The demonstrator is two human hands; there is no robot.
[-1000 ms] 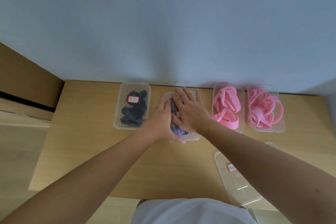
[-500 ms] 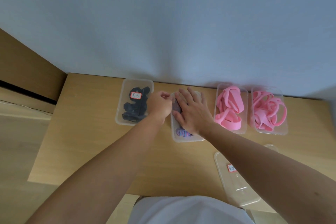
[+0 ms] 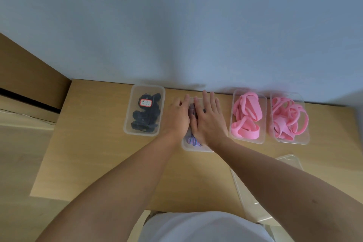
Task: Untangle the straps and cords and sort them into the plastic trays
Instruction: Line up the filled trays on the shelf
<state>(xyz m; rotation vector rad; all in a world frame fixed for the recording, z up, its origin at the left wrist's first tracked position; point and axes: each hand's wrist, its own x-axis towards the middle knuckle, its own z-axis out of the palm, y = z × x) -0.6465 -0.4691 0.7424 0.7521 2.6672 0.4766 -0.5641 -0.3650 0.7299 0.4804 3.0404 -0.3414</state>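
Observation:
Four clear plastic trays stand in a row along the wall. The leftmost tray (image 3: 127,122) holds black straps (image 3: 146,117) with a red-edged label on top. The second tray (image 3: 193,149) holds purple and blue cords (image 3: 192,141), mostly hidden under my hands. My left hand (image 3: 177,115) and my right hand (image 3: 209,120) lie flat side by side on these cords, fingers straight, pressing down. The third tray (image 3: 263,104) holds wide pink straps (image 3: 246,118). The rightmost tray (image 3: 305,137) holds thin pink bands (image 3: 288,119).
The wooden table (image 3: 94,153) ends at the grey wall behind the trays. Clear plastic lids (image 3: 247,206) lie at the front right, partly under my right forearm. Bare table surface lies left of the trays and in front of them.
My left hand, curled at the far left corner of the second tray half a second ago, has flattened beside my right hand on the cords. The view has shifted slightly.

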